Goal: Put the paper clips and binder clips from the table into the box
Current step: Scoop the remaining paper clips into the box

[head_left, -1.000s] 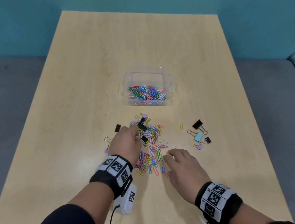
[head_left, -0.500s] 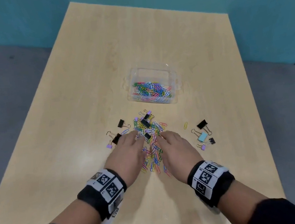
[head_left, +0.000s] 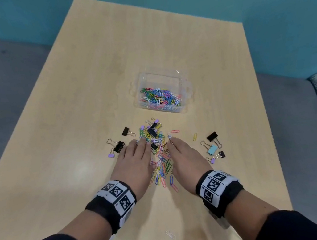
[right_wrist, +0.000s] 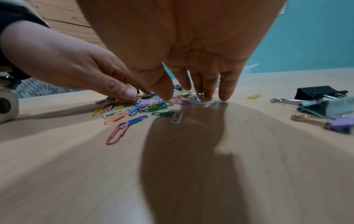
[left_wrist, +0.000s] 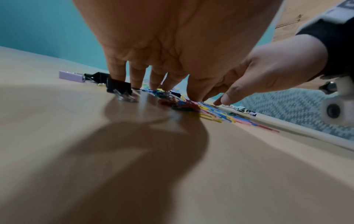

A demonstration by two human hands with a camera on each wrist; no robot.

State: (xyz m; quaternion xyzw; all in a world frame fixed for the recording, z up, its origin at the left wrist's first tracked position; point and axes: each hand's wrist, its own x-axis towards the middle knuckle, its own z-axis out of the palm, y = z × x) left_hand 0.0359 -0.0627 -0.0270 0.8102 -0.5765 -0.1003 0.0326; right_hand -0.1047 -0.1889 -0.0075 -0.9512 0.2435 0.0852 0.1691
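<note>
My left hand (head_left: 134,162) and my right hand (head_left: 186,159) lie palm-down on the wooden table (head_left: 90,88), one on each side of the heap of coloured paper clips (head_left: 161,159) near the middle of the tabletop, a little toward the near edge. Both are spread flat with the fingers straight, gripping nothing; the wrist views show the fingertips of each (left_wrist: 137,84) (right_wrist: 225,95) touching down at the fringes of the heap, thumbs angled inward toward each other over the clips.

Beyond the heap, toward the far edge, stands the clear plastic box (head_left: 186,88), open on top, with a layer of coloured paper clips already in it.

Several binder clips are mixed into the far end of the heap, among them a black binder clip (head_left: 152,132). Just beside my left fingers, on the left-edge side, lie a large black binder clip (head_left: 119,146) and a small lilac binder clip (head_left: 111,155); another black one (head_left: 125,131) sits a little farther off toward the box. On the right-edge side of my right hand there is a separate cluster: a black binder clip (head_left: 212,136), a light blue binder clip (head_left: 212,149), a small black one (head_left: 221,154) and a small purple one (head_left: 212,160). A lone yellow paper clip (head_left: 194,136) lies between that cluster and the heap, and a single white paper clip (head_left: 170,234) lies close to the near edge, between my forearms. Each wrist carries a black band with square printed markers (head_left: 117,196)
</note>
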